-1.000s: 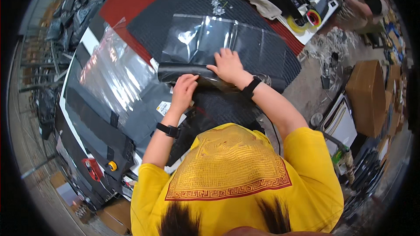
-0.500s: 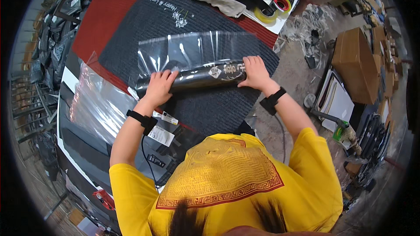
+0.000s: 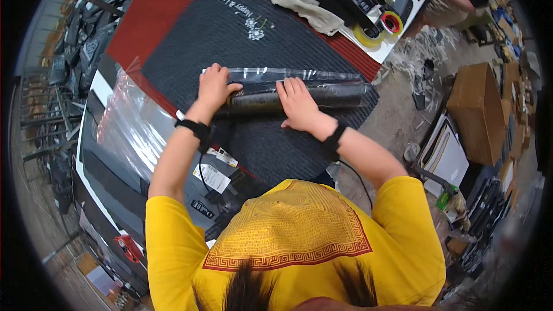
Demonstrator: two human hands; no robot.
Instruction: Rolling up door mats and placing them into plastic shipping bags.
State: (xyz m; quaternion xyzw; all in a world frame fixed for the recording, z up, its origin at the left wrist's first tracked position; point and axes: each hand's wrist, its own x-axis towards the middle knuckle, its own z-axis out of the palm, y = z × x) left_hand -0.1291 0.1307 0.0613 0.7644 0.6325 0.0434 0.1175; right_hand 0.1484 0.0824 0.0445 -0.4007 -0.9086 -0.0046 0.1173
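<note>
A black roll (image 3: 334,96) lies wrapped in clear plastic film on a dark grey ribbed mat (image 3: 190,57) bearing white lettering and a flower motif. My left hand (image 3: 214,91) grips its left end, thumb toward the middle. Over the roll's middle lies my right hand (image 3: 299,106), fingers on the far side and thumb on the near side. Beyond the fingers only a narrow strip of film (image 3: 268,74) shows flat. Under the dark mat is a red ribbed mat (image 3: 131,37).
Loose clear plastic sleeves (image 3: 129,124) are spread at the left, near white labels (image 3: 213,177). Tape rolls (image 3: 368,35) and a white cloth glove (image 3: 308,8) sit at the table's back edge. Cardboard boxes (image 3: 477,112) stand at the right; another person (image 3: 461,0) is at far right.
The film has been wound around the roll, so its flat part is much narrower. My right hand has moved left from the right end to the middle. White print on the roll has turned from sight.
</note>
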